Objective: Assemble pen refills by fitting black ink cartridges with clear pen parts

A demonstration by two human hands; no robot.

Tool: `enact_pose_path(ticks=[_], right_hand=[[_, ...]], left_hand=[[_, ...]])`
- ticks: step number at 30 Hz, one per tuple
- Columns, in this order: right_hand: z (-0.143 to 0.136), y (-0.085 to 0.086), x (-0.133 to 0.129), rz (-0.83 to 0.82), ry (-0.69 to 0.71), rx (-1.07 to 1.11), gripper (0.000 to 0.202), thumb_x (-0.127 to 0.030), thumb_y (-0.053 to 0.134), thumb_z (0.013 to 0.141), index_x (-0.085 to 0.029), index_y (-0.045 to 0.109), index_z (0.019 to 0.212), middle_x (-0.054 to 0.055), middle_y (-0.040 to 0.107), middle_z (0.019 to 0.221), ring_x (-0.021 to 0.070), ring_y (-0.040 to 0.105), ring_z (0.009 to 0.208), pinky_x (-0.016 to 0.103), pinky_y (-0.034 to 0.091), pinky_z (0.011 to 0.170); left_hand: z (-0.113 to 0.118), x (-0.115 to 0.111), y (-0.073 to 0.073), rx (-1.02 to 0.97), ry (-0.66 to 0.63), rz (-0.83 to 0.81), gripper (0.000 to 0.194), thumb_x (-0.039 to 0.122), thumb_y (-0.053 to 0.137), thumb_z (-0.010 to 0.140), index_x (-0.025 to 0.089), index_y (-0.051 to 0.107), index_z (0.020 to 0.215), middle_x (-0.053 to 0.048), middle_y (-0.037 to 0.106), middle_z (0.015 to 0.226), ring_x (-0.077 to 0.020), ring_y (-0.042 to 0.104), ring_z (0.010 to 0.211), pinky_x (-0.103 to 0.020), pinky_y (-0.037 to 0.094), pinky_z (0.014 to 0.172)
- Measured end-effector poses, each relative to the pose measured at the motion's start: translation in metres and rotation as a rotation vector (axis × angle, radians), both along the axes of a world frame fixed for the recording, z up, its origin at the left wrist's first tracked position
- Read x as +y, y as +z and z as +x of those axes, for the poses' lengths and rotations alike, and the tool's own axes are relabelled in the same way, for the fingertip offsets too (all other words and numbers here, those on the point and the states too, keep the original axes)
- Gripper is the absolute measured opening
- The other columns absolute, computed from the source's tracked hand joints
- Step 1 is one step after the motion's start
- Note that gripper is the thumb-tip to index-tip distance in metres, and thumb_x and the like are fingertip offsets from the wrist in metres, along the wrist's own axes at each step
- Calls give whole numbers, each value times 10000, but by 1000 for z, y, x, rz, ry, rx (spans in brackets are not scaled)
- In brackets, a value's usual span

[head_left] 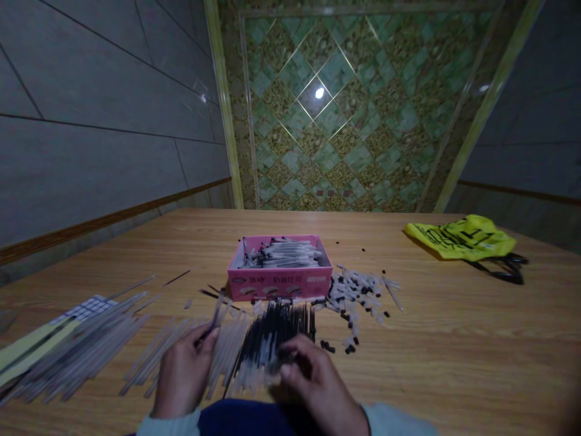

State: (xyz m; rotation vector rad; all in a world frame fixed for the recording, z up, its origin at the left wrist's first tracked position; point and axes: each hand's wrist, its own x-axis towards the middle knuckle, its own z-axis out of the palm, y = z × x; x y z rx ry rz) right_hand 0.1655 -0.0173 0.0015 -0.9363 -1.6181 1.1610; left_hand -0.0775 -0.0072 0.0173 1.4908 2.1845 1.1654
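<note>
My left hand [184, 365] is closed around a thin clear tube, like a pen barrel [219, 312], its upper end pointing up and away. Low in front of me, my right hand [318, 375] pinches something small, dark and blurred that I cannot make out. Between the hands lies a bundle of thin black sticks [272, 327] that look like pen refills, with pale ends toward me. Loose clear tubes [152, 354] lie in a row around my left hand. Behind both hands stands an open pink box [279, 284], holding many pen-like sticks [290, 251].
Small clear and black caps [358, 290] are scattered right of the box. A larger pile of clear tubes [91, 351] lies at the left, beside a checked and yellow item [43, 348]. A yellow bag [463, 237] with black straps sits far right on the wooden table [454, 351].
</note>
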Motion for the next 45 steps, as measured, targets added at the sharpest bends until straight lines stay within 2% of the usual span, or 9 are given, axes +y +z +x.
enact_pose_path(ticks=[2,3,5,8,13,17,23,33,45], right_hand=[[-8,-22,-21,-216,220,68,360,-491,552,810,-166,579,962,-16,510,663,83,434,452,199,354,427],[-10,-30,-26,-213,215,91,374,-510,557,801,-158,581,924,-27,489,631,72,406,439,188,321,416],[-13,-39,-27,-164,133,142,360,-508,569,798,-152,579,847,-30,475,606,76,419,488,183,320,451],[-14,-36,-15,-152,1,282,338,-495,579,799,-160,536,785,-40,465,583,76,421,512,173,322,464],[-13,-31,-5,-274,-61,486,368,-550,530,812,-190,457,822,-97,423,474,38,285,322,143,209,317],[-14,-37,-8,-251,-28,491,388,-547,413,884,-172,480,811,-74,471,477,34,318,308,131,236,305],[-14,-45,-1,-277,59,459,408,-560,508,831,-152,507,825,-59,516,494,34,366,284,127,260,278],[-10,-37,-3,-310,80,582,408,-510,521,839,-114,563,750,-26,545,489,18,351,267,117,248,273],[-14,-32,-6,-405,148,640,474,-535,478,843,-82,592,762,26,577,435,49,399,245,123,266,261]], left_hand=[[22,2,6,-468,-144,10,354,426,598,714,144,699,904,-84,698,809,-209,636,728,-290,477,610],[34,3,7,-697,-198,16,377,447,616,699,149,683,921,-49,671,734,-160,595,587,-256,439,495],[60,6,7,-1044,-331,17,363,396,690,659,146,660,921,-12,636,688,-86,520,493,-200,390,437],[89,8,0,-1265,-438,26,304,341,732,646,132,641,847,-9,639,691,-56,515,494,-169,411,459],[98,5,-16,-1257,-507,23,327,272,764,627,136,588,867,-38,680,729,-86,586,538,-181,466,493],[93,5,-23,-1225,-504,25,335,280,754,647,142,561,884,-36,688,722,-90,598,536,-180,467,482],[98,6,-24,-1160,-527,45,301,299,758,638,135,578,815,-32,681,692,-94,584,535,-188,449,472],[100,4,-27,-1088,-518,96,278,323,727,676,122,620,835,-45,689,696,-90,579,532,-186,431,481],[93,2,-22,-1144,-362,107,359,420,779,563,115,642,693,8,618,525,-50,497,417,-139,344,384]])
